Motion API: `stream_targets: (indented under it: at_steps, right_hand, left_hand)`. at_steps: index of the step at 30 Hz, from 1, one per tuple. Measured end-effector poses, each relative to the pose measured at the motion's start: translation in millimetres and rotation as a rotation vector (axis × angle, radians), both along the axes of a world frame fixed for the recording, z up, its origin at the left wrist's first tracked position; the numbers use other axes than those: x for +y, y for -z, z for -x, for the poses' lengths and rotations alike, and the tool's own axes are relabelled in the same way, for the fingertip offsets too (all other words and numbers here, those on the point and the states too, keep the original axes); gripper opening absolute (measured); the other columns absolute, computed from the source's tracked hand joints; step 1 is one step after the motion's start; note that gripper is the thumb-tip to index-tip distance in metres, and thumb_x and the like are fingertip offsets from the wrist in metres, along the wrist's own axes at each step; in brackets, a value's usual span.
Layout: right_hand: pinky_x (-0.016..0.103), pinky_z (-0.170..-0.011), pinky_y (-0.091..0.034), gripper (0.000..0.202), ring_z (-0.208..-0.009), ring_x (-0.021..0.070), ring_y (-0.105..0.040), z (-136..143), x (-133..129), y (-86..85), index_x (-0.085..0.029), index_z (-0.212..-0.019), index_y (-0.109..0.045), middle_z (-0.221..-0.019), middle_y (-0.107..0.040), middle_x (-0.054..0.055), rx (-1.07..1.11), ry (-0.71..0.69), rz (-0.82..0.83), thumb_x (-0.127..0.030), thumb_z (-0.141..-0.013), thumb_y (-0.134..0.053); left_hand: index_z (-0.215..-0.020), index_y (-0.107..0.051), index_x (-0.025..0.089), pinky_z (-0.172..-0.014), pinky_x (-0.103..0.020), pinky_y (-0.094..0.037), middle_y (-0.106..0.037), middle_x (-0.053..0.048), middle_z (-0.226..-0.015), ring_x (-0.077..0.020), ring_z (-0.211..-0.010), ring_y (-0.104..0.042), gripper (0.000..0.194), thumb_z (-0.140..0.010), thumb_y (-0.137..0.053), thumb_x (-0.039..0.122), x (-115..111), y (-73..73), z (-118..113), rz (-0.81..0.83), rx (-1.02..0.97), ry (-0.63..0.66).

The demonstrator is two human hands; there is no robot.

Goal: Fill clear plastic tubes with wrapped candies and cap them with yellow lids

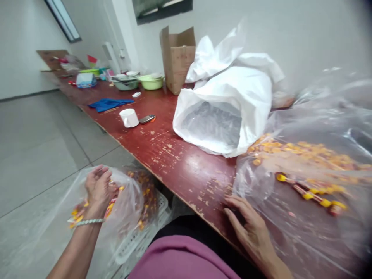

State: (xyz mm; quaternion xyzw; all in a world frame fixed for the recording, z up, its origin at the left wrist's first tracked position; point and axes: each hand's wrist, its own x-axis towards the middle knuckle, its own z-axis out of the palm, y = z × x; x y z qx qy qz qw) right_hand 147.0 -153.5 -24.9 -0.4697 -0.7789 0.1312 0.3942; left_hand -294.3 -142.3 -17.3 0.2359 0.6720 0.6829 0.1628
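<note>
Over the mouth of a clear plastic bag point(128, 199) hangs my left hand point(99, 188), its fingers bent and blurred; whether they hold anything I cannot tell. Inside that bag lie small red pieces with yellow ends point(78, 213), too blurred to name. My right hand point(251, 228) rests on the edge of the red table point(186, 166) with fingers stretched out and nothing in them. Just right of it, a large clear plastic sheet or bag point(279, 209) covers part of the table, with many yellow-ended pieces point(315, 195) in or under it.
A white sack point(255, 89) lies with its grey-lined mouth facing me. Behind it stands an open cardboard box point(181, 64). Further left are a white mug point(129, 117), a phone point(147, 119), a blue cloth point(109, 104) and a green basin point(151, 82). Below is a white plastic crate point(128, 244).
</note>
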Motion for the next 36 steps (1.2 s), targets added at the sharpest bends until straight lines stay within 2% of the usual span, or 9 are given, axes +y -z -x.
stream_targets:
  at_steps: [3,6,8,13,17,22,28,32,36]
  right_hand:
    - [0.035,-0.082,-0.057,0.017,-0.093,0.0208,-0.067,1,-1,2.1,-0.021,-0.1,-0.064,-0.099,-0.069,0.008,0.046,0.05,-0.033,-0.024,-0.088,-0.053]
    - [0.033,-0.079,-0.058,0.016,-0.089,0.02,-0.067,1,-3,3.3,-0.021,-0.099,-0.064,-0.096,-0.069,0.007,0.073,0.061,-0.028,-0.021,-0.088,-0.052]
    - [0.031,-0.079,-0.057,0.016,-0.089,0.019,-0.067,0,-4,2.7,-0.022,-0.099,-0.063,-0.096,-0.069,0.006,0.092,0.059,0.001,-0.019,-0.088,-0.051]
    - [0.027,-0.077,-0.057,0.017,-0.087,0.0173,-0.067,0,-2,-0.7,-0.024,-0.098,-0.063,-0.093,-0.068,0.004,0.16,0.068,0.038,-0.018,-0.088,-0.05]
    - [0.024,-0.075,-0.056,0.018,-0.084,0.016,-0.067,-1,-1,-1.8,-0.024,-0.097,-0.062,-0.091,-0.068,0.003,0.212,0.058,0.026,-0.016,-0.086,-0.05]
    - [0.024,-0.077,-0.055,0.024,-0.086,0.0155,-0.065,-3,2,1.7,-0.023,-0.101,-0.059,-0.092,-0.067,0.004,0.23,0.013,0.028,-0.01,-0.084,-0.048]
    - [0.025,-0.076,-0.055,0.029,-0.087,0.0159,-0.065,-5,3,7.0,-0.023,-0.103,-0.057,-0.093,-0.066,0.005,0.235,0.002,0.026,-0.006,-0.081,-0.047]
    - [0.026,-0.077,-0.055,0.03,-0.087,0.0161,-0.064,-4,2,6.0,-0.023,-0.103,-0.057,-0.094,-0.066,0.004,0.243,-0.003,0.043,-0.005,-0.08,-0.047]
    - [0.027,-0.08,-0.054,0.03,-0.09,0.0158,-0.064,-3,0,3.3,-0.024,-0.104,-0.058,-0.096,-0.066,0.004,0.297,0.041,0.063,-0.006,-0.082,-0.047]
  left_hand:
    - [-0.095,-0.06,0.019,-0.09,-0.029,-0.046,-0.064,-0.002,-0.094,-0.0155,-0.089,-0.059,0.032,-0.064,-0.069,0.023,44,-11.2,-55,-0.112,0.155,0.198]
    - [-0.1,-0.063,0.017,-0.088,-0.031,-0.047,-0.066,-0.006,-0.099,-0.0187,-0.092,-0.061,0.028,-0.073,-0.063,0.026,94,-24.6,-122,-0.026,0.344,0.53]
    - [-0.108,-0.061,0.016,-0.09,-0.031,-0.046,-0.066,-0.008,-0.106,-0.0197,-0.097,-0.061,0.031,-0.078,-0.056,0.023,130,-33.4,-166,0.055,0.497,0.671]
    - [-0.115,-0.058,0.014,-0.096,-0.029,-0.041,-0.062,-0.01,-0.121,-0.0209,-0.109,-0.056,0.036,-0.079,-0.053,0.017,216,-46.5,-257,0.245,0.751,0.824]
    - [-0.119,-0.054,0.011,-0.098,-0.033,-0.037,-0.059,-0.015,-0.121,-0.0244,-0.115,-0.052,0.037,-0.084,-0.05,0.022,266,-41.7,-305,0.347,0.791,0.833]
    - [-0.129,-0.043,0.01,-0.089,-0.041,-0.039,-0.056,-0.024,-0.117,-0.0334,-0.113,-0.051,0.049,-0.084,-0.05,0.026,298,-30.4,-333,0.496,0.816,0.802]
    - [-0.123,-0.044,0.012,-0.089,-0.041,-0.038,-0.05,-0.023,-0.121,-0.036,-0.113,-0.049,0.053,-0.074,-0.061,0.021,309,-30.9,-335,0.516,0.908,0.829]
    - [-0.118,-0.049,0.013,-0.091,-0.041,-0.037,-0.055,-0.019,-0.112,-0.033,-0.108,-0.053,0.042,-0.077,-0.055,0.018,292,-32.5,-325,0.472,0.94,0.899]
    - [-0.115,-0.055,0.015,-0.085,-0.033,-0.041,-0.061,-0.009,-0.095,-0.024,-0.095,-0.056,0.04,-0.075,-0.053,0.016,246,-33.8,-306,0.4,0.914,1.017]
